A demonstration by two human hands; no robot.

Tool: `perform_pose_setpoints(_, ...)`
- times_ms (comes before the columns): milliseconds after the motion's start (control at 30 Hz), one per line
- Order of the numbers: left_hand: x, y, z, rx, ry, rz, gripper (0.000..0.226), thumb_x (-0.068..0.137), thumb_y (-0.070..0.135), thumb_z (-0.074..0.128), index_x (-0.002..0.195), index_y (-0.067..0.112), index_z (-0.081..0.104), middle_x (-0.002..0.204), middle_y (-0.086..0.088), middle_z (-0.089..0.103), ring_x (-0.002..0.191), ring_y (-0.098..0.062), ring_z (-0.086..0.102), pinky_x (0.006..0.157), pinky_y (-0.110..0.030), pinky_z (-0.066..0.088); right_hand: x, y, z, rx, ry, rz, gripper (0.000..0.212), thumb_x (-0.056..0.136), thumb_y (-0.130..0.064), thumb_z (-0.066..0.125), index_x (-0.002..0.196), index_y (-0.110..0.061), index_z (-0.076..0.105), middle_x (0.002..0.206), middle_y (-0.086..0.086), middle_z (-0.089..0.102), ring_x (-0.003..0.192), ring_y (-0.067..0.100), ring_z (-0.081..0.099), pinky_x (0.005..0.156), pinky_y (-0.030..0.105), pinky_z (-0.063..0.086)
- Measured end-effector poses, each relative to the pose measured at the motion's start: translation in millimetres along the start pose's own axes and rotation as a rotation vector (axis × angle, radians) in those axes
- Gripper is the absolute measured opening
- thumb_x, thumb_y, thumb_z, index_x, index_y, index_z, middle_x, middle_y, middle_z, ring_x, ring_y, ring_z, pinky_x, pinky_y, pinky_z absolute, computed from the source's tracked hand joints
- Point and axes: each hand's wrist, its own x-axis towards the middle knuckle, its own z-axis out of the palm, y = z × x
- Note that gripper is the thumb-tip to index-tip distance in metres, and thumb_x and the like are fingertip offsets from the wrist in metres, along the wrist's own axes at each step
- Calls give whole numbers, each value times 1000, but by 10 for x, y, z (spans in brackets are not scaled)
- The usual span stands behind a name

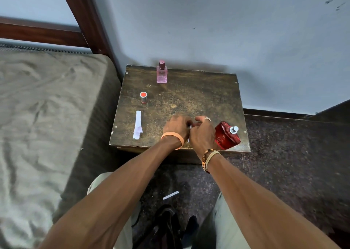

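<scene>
Over the front of a small worn wooden table [198, 93], my left hand [177, 126] and my right hand [201, 133] meet with fingers curled. Between them they pinch a small white paper strip [190, 126], mostly hidden by the fingers. A red perfume bottle [226, 136] with a bare silver sprayer stands tilted just right of my right hand. On the table's left side stands its red-topped silver cap [143, 97]. A stack of white paper strips [137, 124] lies near the left edge. A pink perfume bottle [162, 72] stands upright at the back.
A bed with a grey-green sheet [47, 106] lies close to the table's left side. A pale wall rises behind the table. One white strip [170, 195] lies on the dark speckled floor between my knees, near a black bag [166, 228].
</scene>
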Motion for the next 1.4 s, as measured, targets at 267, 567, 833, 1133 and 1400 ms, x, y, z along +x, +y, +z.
perform_pose_setpoints(267,16,23,-51,-166,20,-158,9,85,18,66,79,24,64,78,6,62,79,-16,62,71,-26,46,-19,20,-33,31,-6,-43,38,92,-7,53,129,-12,60,114,4,68,109,22,62,94,38,51)
perform_pose_setpoints(567,-50,57,-565,-815,-86,-287,8,86,19,71,87,14,65,77,-10,68,67,-18,62,65,-33,54,-128,-168,-98,309,-75,-58,34,84,-10,76,114,-22,64,81,-4,74,76,11,72,77,40,61)
perform_pose_setpoints(833,-190,396,-728,-794,49,-175,7,89,18,67,83,14,66,88,-12,70,80,-21,64,77,-35,56,-303,-351,-599,249,-2,-251,45,85,-23,75,126,-21,58,91,-7,73,77,7,68,74,32,59)
perform_pose_setpoints(1133,-330,874,-410,-782,10,-221,11,86,13,70,77,16,66,81,-10,72,77,-23,71,66,-33,59,-253,87,-1345,-327,48,-332,91,67,-59,79,142,-20,44,142,8,46,131,26,45,106,43,44)
perform_pose_setpoints(1400,-384,852,-241,-797,-16,-267,15,87,9,68,74,16,63,76,-4,67,73,-17,64,71,-29,56,-226,503,-1115,-206,3,-130,50,87,-24,74,134,-17,57,122,8,67,116,28,60,99,40,48)
